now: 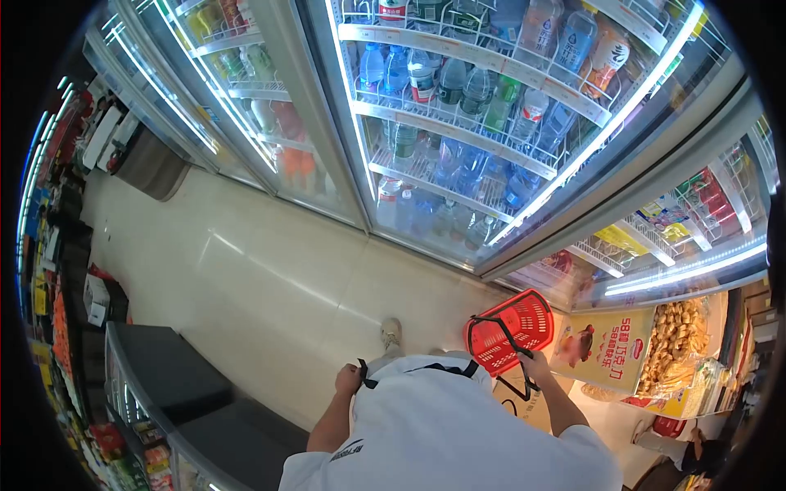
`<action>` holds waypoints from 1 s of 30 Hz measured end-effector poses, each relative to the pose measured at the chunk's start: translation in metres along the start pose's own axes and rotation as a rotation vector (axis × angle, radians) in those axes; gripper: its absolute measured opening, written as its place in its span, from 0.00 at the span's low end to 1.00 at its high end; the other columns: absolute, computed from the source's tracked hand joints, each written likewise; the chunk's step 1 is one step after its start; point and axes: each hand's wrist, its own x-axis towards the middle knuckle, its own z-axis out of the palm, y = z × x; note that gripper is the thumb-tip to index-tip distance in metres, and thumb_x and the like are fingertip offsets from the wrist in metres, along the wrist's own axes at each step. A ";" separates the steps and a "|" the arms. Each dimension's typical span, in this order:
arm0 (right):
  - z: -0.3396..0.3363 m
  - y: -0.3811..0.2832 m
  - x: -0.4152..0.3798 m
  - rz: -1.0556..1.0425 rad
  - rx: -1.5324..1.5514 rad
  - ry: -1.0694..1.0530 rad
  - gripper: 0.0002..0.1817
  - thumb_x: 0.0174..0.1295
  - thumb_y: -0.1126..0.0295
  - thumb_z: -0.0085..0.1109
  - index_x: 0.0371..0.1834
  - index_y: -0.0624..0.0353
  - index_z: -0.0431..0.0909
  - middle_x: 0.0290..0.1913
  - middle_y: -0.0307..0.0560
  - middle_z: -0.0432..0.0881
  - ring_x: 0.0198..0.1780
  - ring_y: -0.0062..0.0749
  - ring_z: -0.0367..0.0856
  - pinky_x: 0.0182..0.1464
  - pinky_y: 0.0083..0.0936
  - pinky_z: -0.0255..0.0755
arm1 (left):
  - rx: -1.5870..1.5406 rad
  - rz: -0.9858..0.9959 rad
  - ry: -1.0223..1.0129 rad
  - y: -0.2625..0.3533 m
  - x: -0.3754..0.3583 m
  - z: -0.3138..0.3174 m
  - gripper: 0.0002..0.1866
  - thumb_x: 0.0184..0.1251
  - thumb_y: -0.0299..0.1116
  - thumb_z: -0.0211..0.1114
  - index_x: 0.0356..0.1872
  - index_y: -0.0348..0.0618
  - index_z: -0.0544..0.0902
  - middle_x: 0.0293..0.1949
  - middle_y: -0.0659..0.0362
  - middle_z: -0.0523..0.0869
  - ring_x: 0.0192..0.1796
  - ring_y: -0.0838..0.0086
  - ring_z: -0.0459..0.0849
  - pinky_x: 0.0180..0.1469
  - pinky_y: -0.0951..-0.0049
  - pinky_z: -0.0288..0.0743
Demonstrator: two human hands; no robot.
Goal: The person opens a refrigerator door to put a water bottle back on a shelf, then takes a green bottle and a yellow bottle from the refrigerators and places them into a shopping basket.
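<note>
My right hand (536,368) is closed round the black handles of a red shopping basket (524,321), which hangs at my right side. No goods can be made out inside the basket. On the other side, my left hand (349,380) is closed at a black strap (366,374) beside my white shirt. In front of me stands a glass-door fridge (417,233) with several shelves of bottled drinks (479,86).
More fridges (278,184) run off to the left. A yellow display box (606,344) heaped with wrapped sweets (675,344) stands at the right. Dark counters (168,368) are at the lower left. Part of another person (700,452) shows at the lower right.
</note>
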 end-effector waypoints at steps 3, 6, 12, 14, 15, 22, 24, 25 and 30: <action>0.053 -0.025 -0.016 -0.334 -0.490 0.220 0.10 0.62 0.66 0.62 0.38 0.61 0.78 0.20 0.48 0.75 0.26 0.49 0.78 0.32 0.38 0.72 | -0.087 0.029 0.029 -0.009 0.020 -0.016 0.17 0.60 0.46 0.63 0.41 0.44 0.86 0.40 0.50 0.89 0.46 0.55 0.87 0.48 0.58 0.80; 0.089 -0.009 -0.015 -0.713 -0.728 0.566 0.13 0.59 0.70 0.62 0.44 0.63 0.76 0.24 0.49 0.78 0.28 0.48 0.81 0.33 0.38 0.75 | -0.062 0.044 0.032 -0.016 0.045 -0.027 0.18 0.59 0.47 0.64 0.40 0.44 0.86 0.40 0.49 0.89 0.46 0.54 0.87 0.48 0.57 0.80; 0.128 0.011 -0.026 0.030 -0.357 0.379 0.21 0.51 0.75 0.56 0.52 0.59 0.76 0.44 0.62 0.82 0.44 0.59 0.82 0.46 0.49 0.75 | 0.154 0.118 -0.150 -0.014 0.074 -0.067 0.18 0.57 0.47 0.63 0.39 0.43 0.86 0.39 0.47 0.88 0.46 0.52 0.87 0.48 0.56 0.80; 0.141 0.001 -0.026 -0.071 -0.478 0.305 0.24 0.47 0.77 0.52 0.52 0.55 0.79 0.40 0.64 0.82 0.45 0.61 0.82 0.46 0.48 0.75 | 0.168 0.124 -0.172 -0.001 0.089 -0.081 0.20 0.57 0.47 0.62 0.40 0.42 0.86 0.44 0.46 0.88 0.50 0.51 0.85 0.53 0.57 0.79; 0.149 -0.002 -0.027 -0.125 -0.419 0.357 0.23 0.45 0.77 0.51 0.48 0.56 0.81 0.39 0.66 0.82 0.45 0.63 0.81 0.46 0.49 0.75 | 0.213 0.116 -0.185 0.010 0.100 -0.085 0.20 0.58 0.47 0.61 0.41 0.41 0.85 0.44 0.46 0.87 0.51 0.51 0.85 0.53 0.56 0.78; 0.157 -0.032 -0.010 -0.014 -0.384 0.356 0.23 0.46 0.76 0.57 0.50 0.58 0.83 0.37 0.62 0.85 0.45 0.53 0.85 0.48 0.40 0.76 | 0.251 0.349 -0.095 0.089 0.156 -0.117 0.18 0.60 0.46 0.59 0.40 0.41 0.85 0.44 0.47 0.87 0.50 0.50 0.84 0.53 0.55 0.78; 0.156 -0.047 0.000 -0.040 -0.314 0.406 0.15 0.45 0.74 0.54 0.38 0.61 0.82 0.34 0.65 0.83 0.42 0.59 0.83 0.44 0.45 0.75 | 0.235 0.392 -0.083 0.115 0.164 -0.120 0.19 0.60 0.46 0.59 0.40 0.41 0.85 0.44 0.47 0.87 0.50 0.50 0.84 0.53 0.56 0.78; 0.152 -0.065 0.002 0.051 -0.183 0.357 0.15 0.45 0.74 0.55 0.39 0.60 0.82 0.34 0.64 0.83 0.42 0.57 0.84 0.44 0.45 0.75 | 0.212 0.399 -0.071 0.129 0.166 -0.120 0.19 0.61 0.46 0.59 0.41 0.41 0.85 0.44 0.47 0.87 0.50 0.50 0.84 0.53 0.56 0.78; 0.149 -0.084 0.030 -0.006 -0.139 0.367 0.18 0.46 0.68 0.57 0.40 0.62 0.85 0.33 0.64 0.85 0.40 0.55 0.86 0.44 0.45 0.77 | 0.098 0.456 -0.092 0.178 0.158 -0.110 0.20 0.62 0.48 0.60 0.45 0.42 0.84 0.43 0.49 0.88 0.50 0.53 0.85 0.52 0.58 0.78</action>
